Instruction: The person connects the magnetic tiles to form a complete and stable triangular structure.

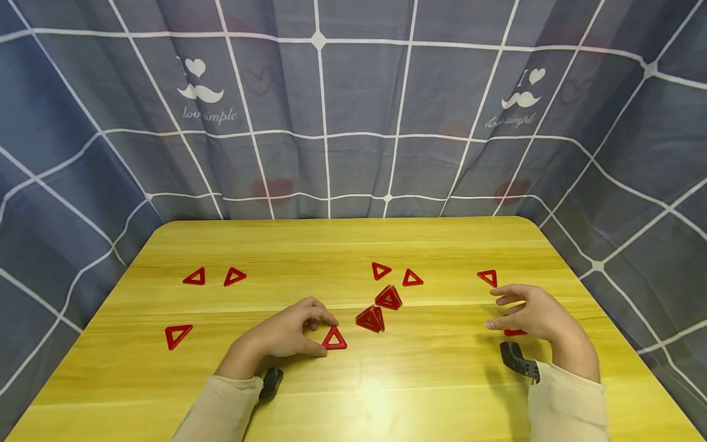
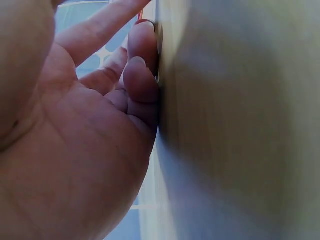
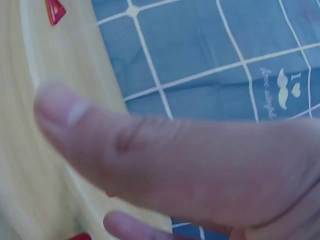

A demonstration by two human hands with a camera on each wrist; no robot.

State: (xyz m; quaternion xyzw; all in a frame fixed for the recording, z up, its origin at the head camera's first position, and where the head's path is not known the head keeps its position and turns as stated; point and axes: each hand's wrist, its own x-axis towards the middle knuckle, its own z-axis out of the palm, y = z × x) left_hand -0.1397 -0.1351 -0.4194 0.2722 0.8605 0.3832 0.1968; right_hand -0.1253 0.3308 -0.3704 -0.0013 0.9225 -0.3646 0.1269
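My left hand [image 1: 289, 328] is low at the tabletop, its thumb and index finger at the lower left corner and top of a red open-centred triangle [image 1: 334, 339], pinching it. In the left wrist view, the other fingers of the left hand [image 2: 90, 130] curl against the wood. My right hand [image 1: 533, 313] hovers over the right side, fingers spread and holding nothing. Partly hidden beneath it lies another red triangle [image 1: 515, 332]. Two red pyramid-like pieces, one nearer [image 1: 370, 319] and one farther [image 1: 389, 298], stand right of the left hand.
More red triangles lie on the wooden table [image 1: 353, 380]: several at the left, one being the nearest [image 1: 178, 336], two behind the pyramids, including one [image 1: 412, 278], and one [image 1: 488, 277] beyond the right hand. A blue-grey checked curtain [image 1: 359, 110] encloses the back and sides.
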